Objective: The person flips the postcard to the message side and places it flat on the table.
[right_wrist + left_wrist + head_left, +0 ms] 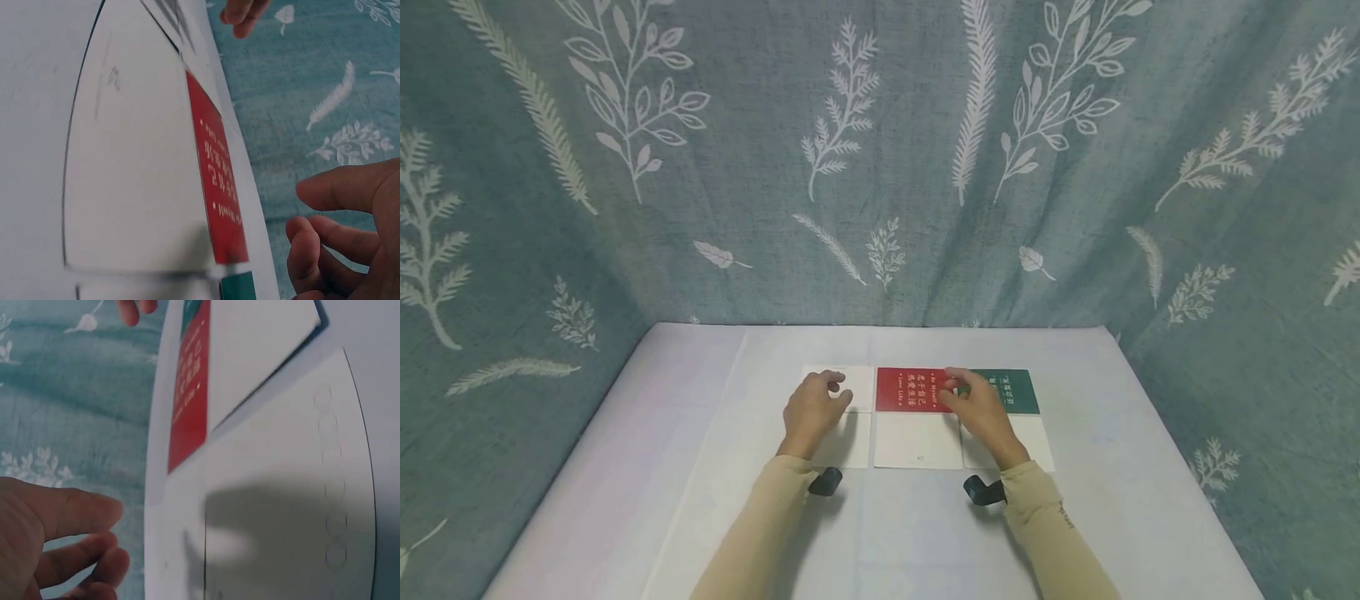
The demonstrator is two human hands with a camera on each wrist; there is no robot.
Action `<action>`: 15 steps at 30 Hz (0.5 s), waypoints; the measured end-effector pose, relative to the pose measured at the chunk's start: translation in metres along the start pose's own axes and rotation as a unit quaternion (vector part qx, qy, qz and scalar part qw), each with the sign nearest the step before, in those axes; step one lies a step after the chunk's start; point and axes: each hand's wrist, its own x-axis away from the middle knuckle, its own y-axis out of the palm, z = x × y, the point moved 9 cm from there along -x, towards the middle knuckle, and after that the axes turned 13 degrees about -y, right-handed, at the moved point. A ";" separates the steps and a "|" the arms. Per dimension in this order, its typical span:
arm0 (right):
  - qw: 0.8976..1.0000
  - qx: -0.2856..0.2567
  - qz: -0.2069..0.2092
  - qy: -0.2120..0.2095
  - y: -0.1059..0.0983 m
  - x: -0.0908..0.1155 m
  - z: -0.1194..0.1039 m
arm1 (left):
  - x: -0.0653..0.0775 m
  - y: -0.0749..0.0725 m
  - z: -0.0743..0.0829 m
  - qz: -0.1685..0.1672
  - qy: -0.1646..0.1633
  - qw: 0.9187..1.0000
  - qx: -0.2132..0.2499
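Three flat rectangular cards lie side by side on the table, each with a lower and an upper panel. The left one (860,442) is white throughout, with a row of faint circles in the left wrist view. The middle one has a red upper panel (895,390) with white lettering above a white lower panel (917,442). On the right, the upper panel (1021,393) is green. My left hand (812,412) hovers over the left card, fingers loosely bent and holding nothing. My right hand (985,412), likewise bare, hovers where the red and green panels meet.
The cards lie on a white-covered table (925,542). A teal curtain (737,208) with white leaf patterns hangs behind it and down both sides. A small black device sits at each wrist, beside the beige sleeves (760,517).
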 end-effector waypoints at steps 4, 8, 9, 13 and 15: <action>1.000 0.018 0.001 -0.007 -0.006 0.000 0.005 | -0.002 0.009 0.011 -0.010 0.013 1.000 -0.001; 1.000 0.020 -0.002 -0.016 -0.011 0.002 0.011 | -0.005 0.019 0.021 -0.020 0.024 0.999 0.001; 1.000 0.020 -0.003 -0.017 -0.013 0.003 0.012 | -0.005 0.021 0.023 -0.024 0.025 0.999 0.001; 0.999 0.025 -0.009 -0.023 -0.017 0.006 0.016 | -0.009 0.030 0.029 -0.033 0.024 0.999 -0.004; 0.999 0.032 -0.011 -0.028 -0.019 0.007 0.017 | -0.011 0.036 0.031 -0.043 0.019 0.999 -0.007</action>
